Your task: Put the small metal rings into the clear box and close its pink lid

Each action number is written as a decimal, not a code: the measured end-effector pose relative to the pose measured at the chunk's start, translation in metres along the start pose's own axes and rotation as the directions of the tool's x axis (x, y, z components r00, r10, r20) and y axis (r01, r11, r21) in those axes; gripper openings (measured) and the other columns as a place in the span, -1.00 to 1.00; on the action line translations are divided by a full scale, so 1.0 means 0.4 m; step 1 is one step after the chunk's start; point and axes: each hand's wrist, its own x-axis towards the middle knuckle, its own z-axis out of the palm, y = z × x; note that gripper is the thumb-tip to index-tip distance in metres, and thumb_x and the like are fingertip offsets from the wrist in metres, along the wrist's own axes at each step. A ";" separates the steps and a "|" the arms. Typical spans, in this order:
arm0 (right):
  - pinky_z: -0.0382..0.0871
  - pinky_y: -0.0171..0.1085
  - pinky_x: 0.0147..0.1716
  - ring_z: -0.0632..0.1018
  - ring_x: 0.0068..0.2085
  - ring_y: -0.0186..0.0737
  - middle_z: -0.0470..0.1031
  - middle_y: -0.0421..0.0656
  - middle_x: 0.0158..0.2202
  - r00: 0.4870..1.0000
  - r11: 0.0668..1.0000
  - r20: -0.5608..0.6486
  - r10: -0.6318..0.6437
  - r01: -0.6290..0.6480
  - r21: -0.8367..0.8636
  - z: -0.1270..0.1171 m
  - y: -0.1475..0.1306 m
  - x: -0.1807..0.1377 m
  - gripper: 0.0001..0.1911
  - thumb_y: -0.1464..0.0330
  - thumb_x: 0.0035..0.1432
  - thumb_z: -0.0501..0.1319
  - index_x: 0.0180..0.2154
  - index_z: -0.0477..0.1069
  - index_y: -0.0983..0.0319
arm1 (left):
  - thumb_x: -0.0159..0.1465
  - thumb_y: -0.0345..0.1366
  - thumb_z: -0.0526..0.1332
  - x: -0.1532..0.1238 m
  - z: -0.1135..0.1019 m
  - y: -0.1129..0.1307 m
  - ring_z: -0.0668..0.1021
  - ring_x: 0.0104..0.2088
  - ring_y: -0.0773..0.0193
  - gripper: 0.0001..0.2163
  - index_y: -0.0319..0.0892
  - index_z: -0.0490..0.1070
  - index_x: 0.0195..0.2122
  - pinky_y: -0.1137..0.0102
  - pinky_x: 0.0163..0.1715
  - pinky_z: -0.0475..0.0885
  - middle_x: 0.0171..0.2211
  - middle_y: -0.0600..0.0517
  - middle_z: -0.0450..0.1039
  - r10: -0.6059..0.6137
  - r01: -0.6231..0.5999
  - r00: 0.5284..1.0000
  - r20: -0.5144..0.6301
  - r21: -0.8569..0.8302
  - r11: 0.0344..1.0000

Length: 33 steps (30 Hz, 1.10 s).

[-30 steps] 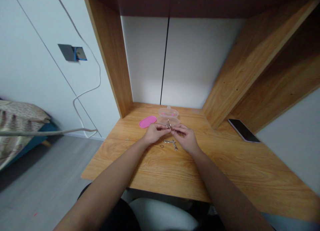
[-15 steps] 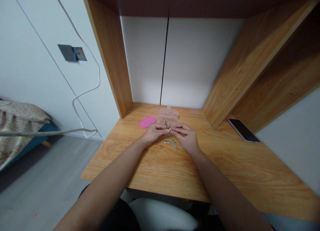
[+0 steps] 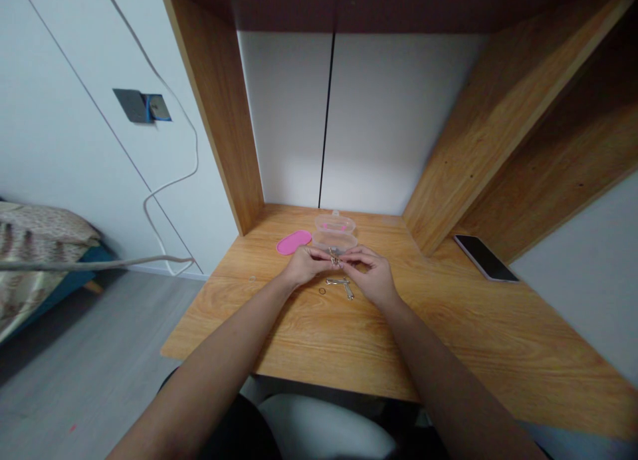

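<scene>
My left hand (image 3: pixel 305 264) and my right hand (image 3: pixel 371 272) meet over the wooden desk (image 3: pixel 448 327), fingers pinched together on a small shiny metal piece (image 3: pixel 333 255) held between them. Under the hands lie a pair of small metal pieces (image 3: pixel 341 284) and a small ring (image 3: pixel 322 290) on the desk. Just behind the hands stands a clear oval plastic box (image 3: pixel 335 229) with pink bits inside, and its pink lid (image 3: pixel 294 242) lies to the left of it.
A dark phone (image 3: pixel 485 258) lies on the desk at the right, under a slanted wooden shelf. A wooden side panel (image 3: pixel 219 114) rises at the left. A white cable (image 3: pixel 164 187) hangs along the wall, and a bed (image 3: pixel 40 247) stands at far left.
The metal piece between my fingers has sunk a little and tilted, and both hands have lowered slightly toward the desk.
</scene>
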 end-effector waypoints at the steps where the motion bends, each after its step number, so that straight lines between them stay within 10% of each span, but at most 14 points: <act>1: 0.51 -0.19 -0.28 0.59 -0.28 -0.16 0.60 -0.10 -0.32 1.000 1.000 0.005 0.012 -0.012 0.010 0.001 0.002 0.000 -0.94 0.34 0.10 0.36 -0.34 0.63 0.14 | -0.08 -0.14 0.53 0.000 -0.001 0.000 0.63 -0.38 0.24 -0.67 -0.26 0.66 -0.36 0.39 -0.27 0.51 -0.33 -0.11 0.66 0.008 -0.008 1.000 0.001 0.006 1.000; 33: 0.57 -0.24 -0.35 0.61 -0.41 -0.22 0.63 -0.09 -0.40 0.943 0.895 -0.043 0.329 -0.296 0.334 0.028 0.026 -0.005 -0.63 0.10 -0.13 0.48 -0.35 0.58 0.22 | 0.12 -0.12 0.41 -0.011 0.007 0.016 0.60 -0.40 0.22 -0.76 -0.24 0.66 -0.41 0.41 -0.38 0.46 -0.38 -0.07 0.65 0.149 -0.144 0.989 -0.014 0.184 0.972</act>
